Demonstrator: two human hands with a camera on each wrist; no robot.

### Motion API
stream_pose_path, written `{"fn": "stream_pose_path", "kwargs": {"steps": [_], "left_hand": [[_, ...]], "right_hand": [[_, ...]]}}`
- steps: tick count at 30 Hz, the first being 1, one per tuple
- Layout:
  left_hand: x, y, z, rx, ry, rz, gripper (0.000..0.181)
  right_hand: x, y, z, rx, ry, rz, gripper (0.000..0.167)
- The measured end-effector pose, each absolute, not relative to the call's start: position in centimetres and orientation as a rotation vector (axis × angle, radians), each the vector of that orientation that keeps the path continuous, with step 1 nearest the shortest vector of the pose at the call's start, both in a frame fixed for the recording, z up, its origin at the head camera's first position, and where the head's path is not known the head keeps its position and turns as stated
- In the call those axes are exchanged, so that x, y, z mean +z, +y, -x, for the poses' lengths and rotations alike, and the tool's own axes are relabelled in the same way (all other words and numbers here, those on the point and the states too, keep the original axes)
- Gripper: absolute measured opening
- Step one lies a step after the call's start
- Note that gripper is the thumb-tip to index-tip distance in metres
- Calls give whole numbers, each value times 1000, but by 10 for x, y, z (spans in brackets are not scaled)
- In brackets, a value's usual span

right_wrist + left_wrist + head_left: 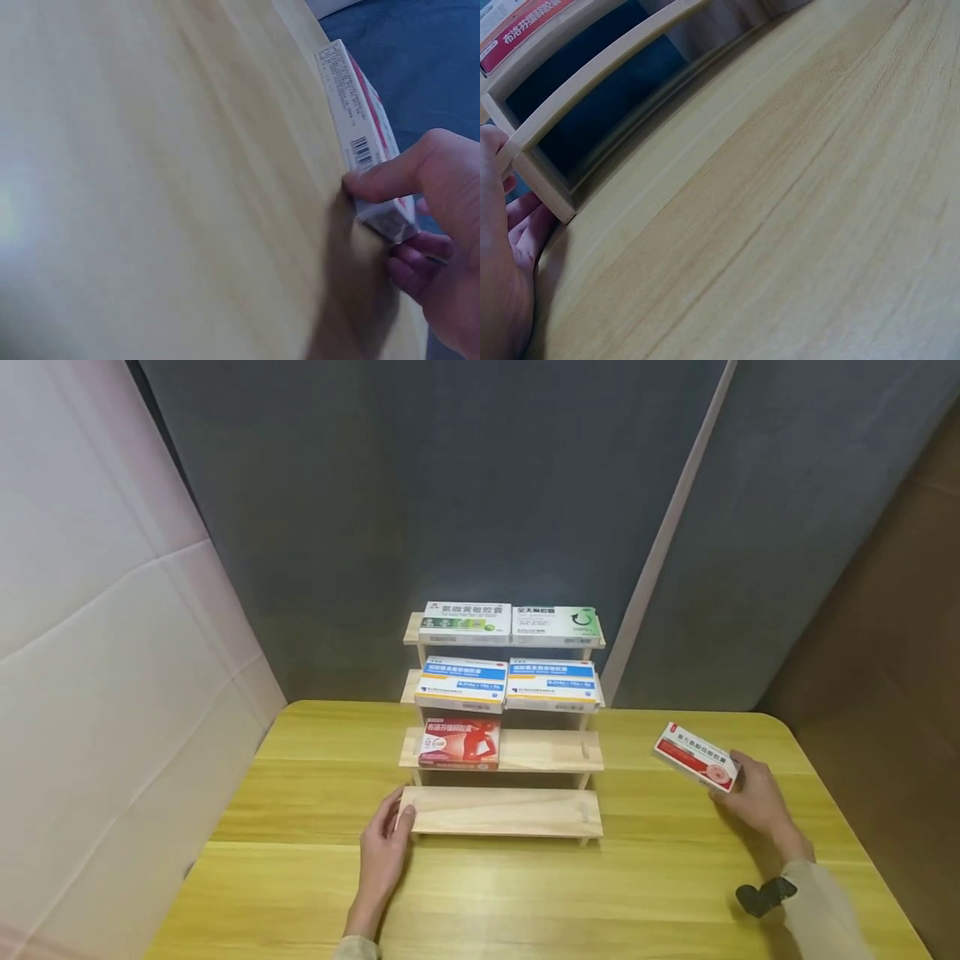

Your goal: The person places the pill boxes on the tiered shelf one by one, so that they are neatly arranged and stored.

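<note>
A four-step wooden display rack (502,811) stands on the table. My left hand (386,843) grips the left end of its lowest step, thumb on the board; in the left wrist view, fingers (532,225) sit beside the leg. On the right, my right hand (759,797) pinches one end of a white and red medicine box (697,757). The box's barcode side and my thumb (386,180) show in the right wrist view. A red medicine box (459,743) lies on the left half of the second step up, with bare board to its right.
Two blue and white boxes (461,683) lie side by side on the third step. The top step holds a white and green box (465,622) and a pale green box (557,625). Behind the yellow wooden table (510,902) hangs a dark grey curtain (405,485).
</note>
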State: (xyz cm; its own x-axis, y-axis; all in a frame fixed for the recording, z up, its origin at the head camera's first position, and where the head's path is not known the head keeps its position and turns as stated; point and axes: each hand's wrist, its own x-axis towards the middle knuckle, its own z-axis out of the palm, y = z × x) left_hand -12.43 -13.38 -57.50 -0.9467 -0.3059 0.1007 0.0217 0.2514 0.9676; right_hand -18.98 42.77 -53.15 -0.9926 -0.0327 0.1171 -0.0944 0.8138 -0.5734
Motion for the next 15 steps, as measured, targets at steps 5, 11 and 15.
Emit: {"fn": "stream_pose_path", "kwargs": {"steps": [5,11,15], "left_hand": [[-575,-134,124,-1757,-2242,-254,41],[-575,-133,123,-1743,-2231,-243,41],[-574,-134,123,-1747,-2237,-253,42]], "right_hand": [[-540,422,177,976,-2846,16,86],[-546,418,164,1094,-2751,139,92],[-544,412,157,1171,-2692,236,95]]}}
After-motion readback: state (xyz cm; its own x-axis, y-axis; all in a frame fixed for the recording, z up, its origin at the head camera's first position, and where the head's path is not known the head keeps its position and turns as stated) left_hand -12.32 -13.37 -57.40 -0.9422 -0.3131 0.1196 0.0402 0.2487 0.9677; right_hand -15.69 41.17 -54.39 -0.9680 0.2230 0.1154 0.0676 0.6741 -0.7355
